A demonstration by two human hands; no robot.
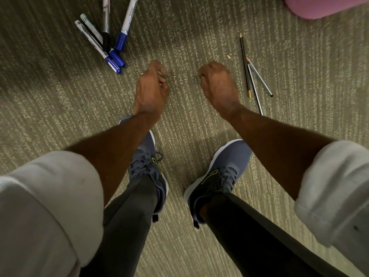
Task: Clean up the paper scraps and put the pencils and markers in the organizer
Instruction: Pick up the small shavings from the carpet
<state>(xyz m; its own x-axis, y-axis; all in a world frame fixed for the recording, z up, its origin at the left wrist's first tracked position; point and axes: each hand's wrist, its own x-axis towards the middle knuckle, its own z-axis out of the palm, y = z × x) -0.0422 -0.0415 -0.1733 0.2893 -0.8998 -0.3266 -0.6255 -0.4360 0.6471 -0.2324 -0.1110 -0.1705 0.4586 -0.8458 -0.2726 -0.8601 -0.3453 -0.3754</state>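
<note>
Both my hands reach down to the carpet in front of my shoes. My left hand (151, 86) has its fingers curled, with small pale paper scraps pinched at the fingertips. My right hand (217, 84) is curled the same way, with a tiny scrap at its fingertips. Loose scraps lie on the carpet between the hands (174, 76) and beyond the right hand (229, 56). Several markers with blue and black caps (111, 43) lie in a heap at the upper left. Three pencils (252, 76) lie just right of my right hand. No organizer is in view.
Ribbed olive carpet (60, 108) covers the floor. My two grey shoes (147, 166) (221, 172) stand just behind the hands. A pink rounded object (319, 7) sits at the top right corner.
</note>
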